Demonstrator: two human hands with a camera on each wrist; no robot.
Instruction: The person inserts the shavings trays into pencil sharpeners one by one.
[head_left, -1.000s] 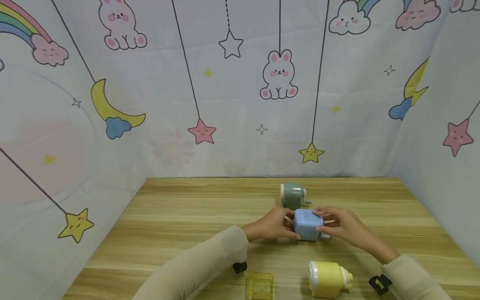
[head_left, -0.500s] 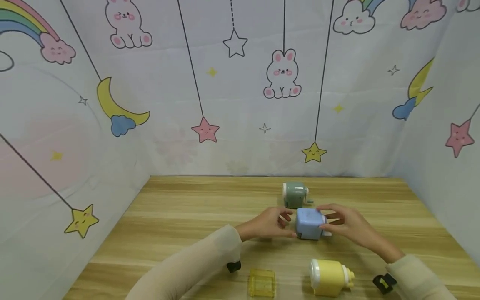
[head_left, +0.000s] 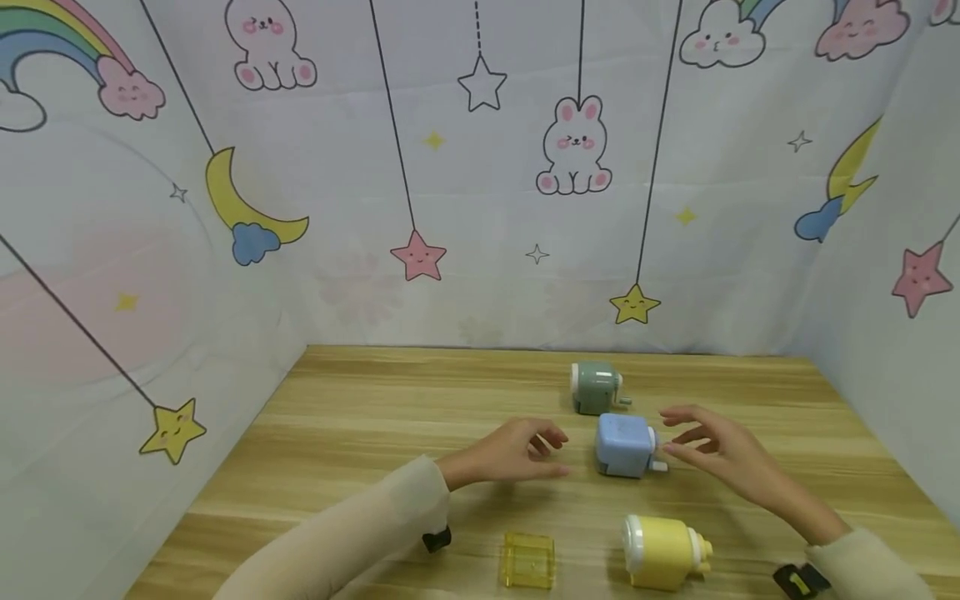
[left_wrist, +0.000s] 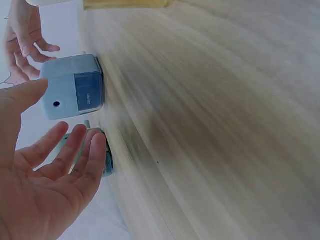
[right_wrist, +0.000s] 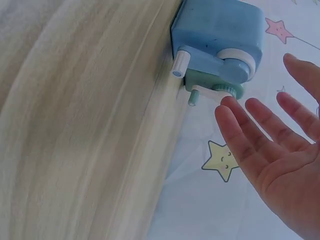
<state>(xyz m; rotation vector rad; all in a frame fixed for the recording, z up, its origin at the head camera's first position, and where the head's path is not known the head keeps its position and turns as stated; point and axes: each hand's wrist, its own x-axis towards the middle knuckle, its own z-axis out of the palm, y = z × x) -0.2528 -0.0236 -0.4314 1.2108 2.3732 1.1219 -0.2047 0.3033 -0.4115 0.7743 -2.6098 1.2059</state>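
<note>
"What lay nearest?"
"One see-through yellow tray [head_left: 528, 561] and, beside it, one yellow sharpener [head_left: 662, 553], perhaps placed there to leave the hands room."
"And those?"
"The left hand [head_left: 510, 451] and the right hand [head_left: 722, 450], two, fingers loosely parted and holding nothing, flanked one blue sharpener [head_left: 622, 445] on the table [head_left: 390, 392], its crank [head_left: 659, 467] facing right, probably for easy reach."
"Behind it?"
"One green sharpener [head_left: 595, 388], making three."

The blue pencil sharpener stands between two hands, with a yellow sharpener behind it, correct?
Not quite: the blue pencil sharpener stands between the left hand and right hand, but the head view shows a green, not yellow, pencil sharpener behind it.
</note>
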